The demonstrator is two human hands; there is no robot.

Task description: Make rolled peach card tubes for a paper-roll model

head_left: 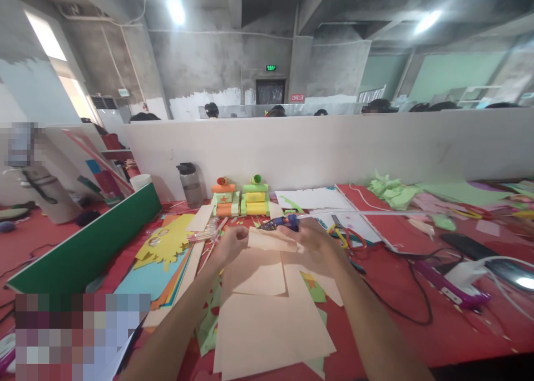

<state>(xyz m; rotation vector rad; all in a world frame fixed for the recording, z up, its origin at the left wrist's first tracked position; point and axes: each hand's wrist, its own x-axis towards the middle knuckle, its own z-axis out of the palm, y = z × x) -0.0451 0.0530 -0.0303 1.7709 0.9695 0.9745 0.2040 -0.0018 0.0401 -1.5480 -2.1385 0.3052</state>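
Observation:
My right hand (311, 237) is wrapped round a blue hot glue gun (280, 222), its nozzle pointing left. A long clear glue stick (359, 213) runs out from the gun's back to the right. Under the nozzle, a small beige paper piece (267, 241) stands slightly raised, its far edge lit. My left hand (232, 246) is closed at that piece's left edge, with fingertips pinched together. Beneath both hands lie larger beige paper sheets (271, 331), overlapping on the red table. Patterned green paper (208, 320) pokes out from under them.
Two paper-roll models, one orange (226, 197) and one green-yellow (255, 197), stand behind my hands. Left are yellow cut-outs (167, 242), coloured sheets and a green board (92, 236). Right are scissors (348, 237), a purple power strip (453, 283) and cables. A white partition (292, 147) closes the back.

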